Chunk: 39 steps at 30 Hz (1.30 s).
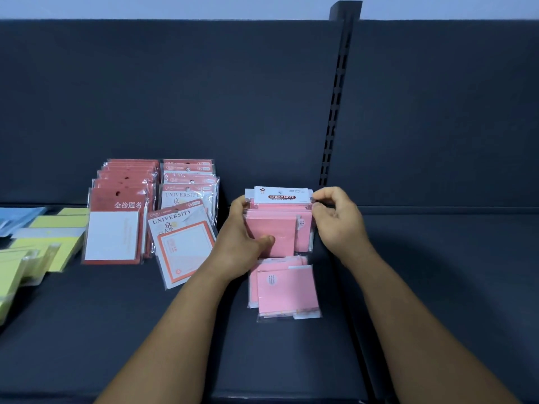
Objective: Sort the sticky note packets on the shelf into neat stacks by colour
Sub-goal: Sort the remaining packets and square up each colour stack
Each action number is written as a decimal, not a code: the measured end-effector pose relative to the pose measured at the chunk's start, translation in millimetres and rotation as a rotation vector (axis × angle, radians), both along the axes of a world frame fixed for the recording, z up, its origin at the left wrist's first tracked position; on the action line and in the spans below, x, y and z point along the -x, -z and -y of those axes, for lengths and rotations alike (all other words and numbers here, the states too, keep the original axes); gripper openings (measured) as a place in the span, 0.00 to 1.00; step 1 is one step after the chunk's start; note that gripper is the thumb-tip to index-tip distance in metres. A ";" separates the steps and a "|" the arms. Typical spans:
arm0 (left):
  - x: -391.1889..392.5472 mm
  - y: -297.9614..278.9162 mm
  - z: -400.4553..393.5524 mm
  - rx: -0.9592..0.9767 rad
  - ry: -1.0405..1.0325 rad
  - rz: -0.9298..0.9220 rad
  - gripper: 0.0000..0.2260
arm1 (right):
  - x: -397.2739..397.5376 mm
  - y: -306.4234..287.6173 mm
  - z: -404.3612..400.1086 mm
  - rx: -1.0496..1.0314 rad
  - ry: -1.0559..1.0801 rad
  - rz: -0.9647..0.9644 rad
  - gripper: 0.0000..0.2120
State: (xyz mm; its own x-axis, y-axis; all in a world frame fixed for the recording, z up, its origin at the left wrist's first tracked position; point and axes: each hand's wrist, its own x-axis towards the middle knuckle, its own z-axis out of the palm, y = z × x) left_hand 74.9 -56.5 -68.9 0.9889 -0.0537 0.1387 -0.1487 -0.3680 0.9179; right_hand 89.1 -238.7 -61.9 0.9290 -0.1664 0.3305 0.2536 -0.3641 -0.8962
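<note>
Left hand [243,243] fingers and right hand [335,220] fingers clasp a bundle of pink packets [278,225], glossy-wrapped, white "STICKY NOTE" header on top, mid-shelf; more pink packets [284,290] lie at six o'clock.

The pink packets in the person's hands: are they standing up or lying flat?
Standing up: the pink packets face the camera, header card on top, held between left hand and right hand.

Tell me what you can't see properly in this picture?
1. Head view: how many pink packets are held; both hands cover their sides, left hand, right hand.
2. Yellow packets and blue packets: cut off by the left edge.
3. Small print under "STICKY NOTE" on the white label: too small.
4. Back red packets: hidden by the front ones.
</note>
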 end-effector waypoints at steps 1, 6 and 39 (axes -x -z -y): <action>0.2 -0.3 0.1 0.005 0.004 -0.001 0.32 | -0.6 0.3 0.4 0.016 0.035 0.011 0.04; 2.3 -1.2 1.7 0.034 0.047 -0.007 0.35 | -1.2 -6.9 -4.1 -0.011 0.004 -0.092 0.05; 0.5 -0.9 0.4 0.068 0.059 -0.006 0.40 | -17.4 -36.7 -6.2 -0.296 0.090 -0.156 0.05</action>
State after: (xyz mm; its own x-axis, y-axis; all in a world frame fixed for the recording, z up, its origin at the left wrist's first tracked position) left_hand 74.3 -56.9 -68.0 0.9852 -0.1023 0.1378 -0.1624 -0.2959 0.9413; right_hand 106.6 -232.4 -25.2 0.9417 -0.3175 0.1108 0.0840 -0.0971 -0.9917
